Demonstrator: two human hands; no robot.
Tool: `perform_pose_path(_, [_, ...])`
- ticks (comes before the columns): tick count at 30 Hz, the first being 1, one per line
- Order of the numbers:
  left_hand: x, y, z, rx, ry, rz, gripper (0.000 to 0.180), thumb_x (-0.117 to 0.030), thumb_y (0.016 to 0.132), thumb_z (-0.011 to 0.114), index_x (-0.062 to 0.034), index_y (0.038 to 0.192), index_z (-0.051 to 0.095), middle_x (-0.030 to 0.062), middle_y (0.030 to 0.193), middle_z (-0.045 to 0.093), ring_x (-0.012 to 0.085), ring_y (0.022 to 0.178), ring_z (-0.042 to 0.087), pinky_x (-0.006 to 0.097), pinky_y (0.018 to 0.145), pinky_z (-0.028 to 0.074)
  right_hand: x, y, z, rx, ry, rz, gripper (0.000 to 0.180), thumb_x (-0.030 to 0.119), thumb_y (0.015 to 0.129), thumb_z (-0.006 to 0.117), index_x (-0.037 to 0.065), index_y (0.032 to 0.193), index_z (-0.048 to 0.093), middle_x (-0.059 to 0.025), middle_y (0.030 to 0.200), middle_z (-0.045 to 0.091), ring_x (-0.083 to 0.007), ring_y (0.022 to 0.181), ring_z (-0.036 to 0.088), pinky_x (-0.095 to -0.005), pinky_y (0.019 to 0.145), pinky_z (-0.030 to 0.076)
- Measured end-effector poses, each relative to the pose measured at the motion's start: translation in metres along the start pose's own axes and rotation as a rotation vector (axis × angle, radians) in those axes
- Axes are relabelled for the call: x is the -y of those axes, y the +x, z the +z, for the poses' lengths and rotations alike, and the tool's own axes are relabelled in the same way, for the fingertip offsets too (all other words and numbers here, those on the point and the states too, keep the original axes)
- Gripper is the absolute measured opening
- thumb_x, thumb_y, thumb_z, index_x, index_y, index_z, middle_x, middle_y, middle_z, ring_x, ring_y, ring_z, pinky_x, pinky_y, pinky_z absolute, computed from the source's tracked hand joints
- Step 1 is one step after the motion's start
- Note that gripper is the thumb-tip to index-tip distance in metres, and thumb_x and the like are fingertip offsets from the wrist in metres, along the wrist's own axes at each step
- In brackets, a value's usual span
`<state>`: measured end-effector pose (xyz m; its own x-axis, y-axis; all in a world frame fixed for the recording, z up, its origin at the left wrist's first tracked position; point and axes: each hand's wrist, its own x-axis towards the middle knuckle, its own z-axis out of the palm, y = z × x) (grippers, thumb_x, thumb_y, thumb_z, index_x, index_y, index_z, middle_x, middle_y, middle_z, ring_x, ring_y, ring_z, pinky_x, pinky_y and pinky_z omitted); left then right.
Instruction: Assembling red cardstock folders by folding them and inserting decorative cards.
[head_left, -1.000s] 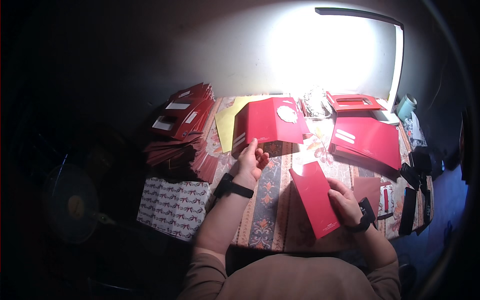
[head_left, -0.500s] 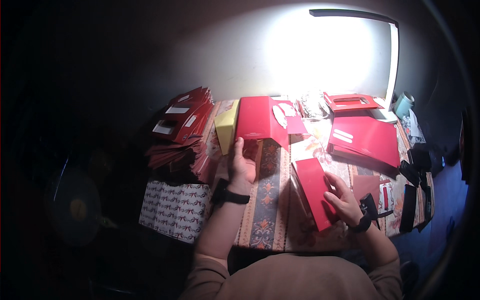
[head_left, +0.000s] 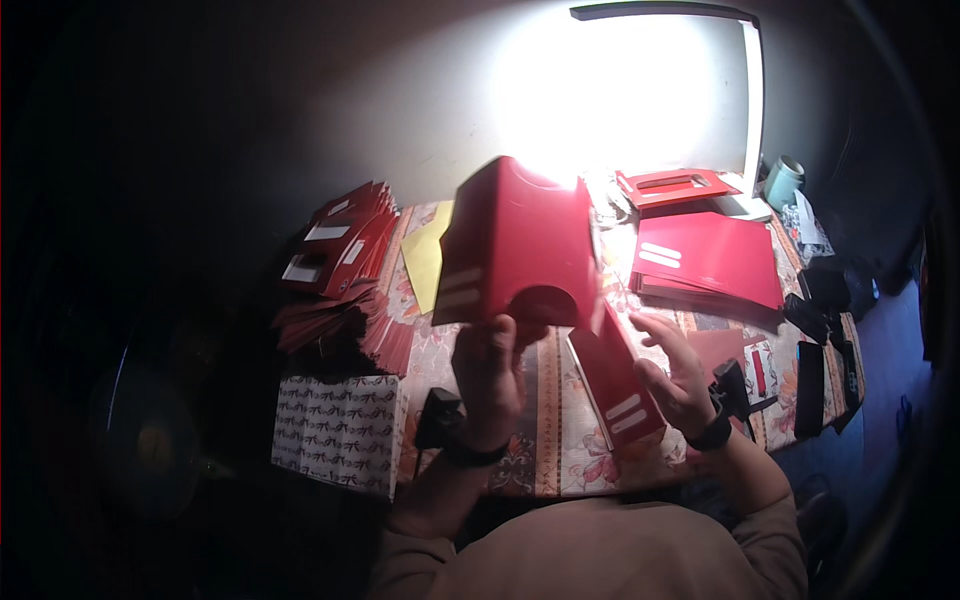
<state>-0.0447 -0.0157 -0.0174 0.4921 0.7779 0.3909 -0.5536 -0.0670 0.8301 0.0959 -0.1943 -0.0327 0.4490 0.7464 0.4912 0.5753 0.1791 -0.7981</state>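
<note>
We are looking down at two bare hands over a flowered tablecloth, and we are taking the narrow red folder lying on it as our landmark for every place. A creased red card is hanging in the air beyond the folder and to its left; we are seeing the left hand gripping the card's near edge, thumb in front, the fingers mostly hidden behind. The card's crease is running away from the wearer; with its panels bent, we are not managing to tell its long axis. The folder's own long axis is slanting from far left to near right. The right hand is the nearer one, hovering on the folder's right side with fingers curved and spread, pinching nothing; we are not able to tell whether its thumb is touching the folder. Counting, we are finding one held card; one narrow folder; one yellow sheet beyond it to the left; one heap of red window-cut sleeves farther left, its pieces overlapping too closely for counting; one bow-patterned box well to the left; one pile of red cards beyond to the right, also uncountable; and, farther beyond, one lamp and one teal tumbler.
</note>
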Motion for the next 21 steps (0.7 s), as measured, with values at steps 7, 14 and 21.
perform_pose_path(7, [0.031,-0.044,0.026,0.168,0.018,-0.061,0.012,-0.012,0.091,0.059,0.0006,0.093,0.059,0.0126,0.090,0.068,0.0169,0.083,0.066,0.030,0.077,0.052,0.011,0.022,0.011,0.020,0.799,0.325,0.041,0.015,0.095,0.052,-0.003,0.129,0.041,-0.0134,0.119,0.055,-0.0177,0.111,0.053,-0.0312,0.093,0.045])
perform_pose_path(14, [0.015,-0.035,0.003,0.357,-0.012,-0.352,0.019,-0.020,0.094,0.055,-0.0024,0.099,0.056,0.0106,0.091,0.065,0.0156,0.084,0.063,0.027,0.069,0.051,-0.009,0.024,0.007,-0.100,0.729,0.187,0.034,0.011,0.093,0.054,-0.002,0.123,0.046,-0.0102,0.110,0.060,-0.0179,0.099,0.061,-0.0331,0.084,0.053])
perform_pose_path(21, [0.018,0.006,-0.006,0.248,0.445,-0.040,0.045,-0.024,0.089,0.063,0.0023,0.122,0.048,0.0145,0.117,0.053,0.0178,0.104,0.055,0.030,0.086,0.046,-0.002,0.025,0.013,-0.082,0.612,0.246,0.033,0.010,0.094,0.052,-0.001,0.124,0.048,-0.0083,0.108,0.060,-0.0144,0.098,0.060,-0.0298,0.078,0.057])
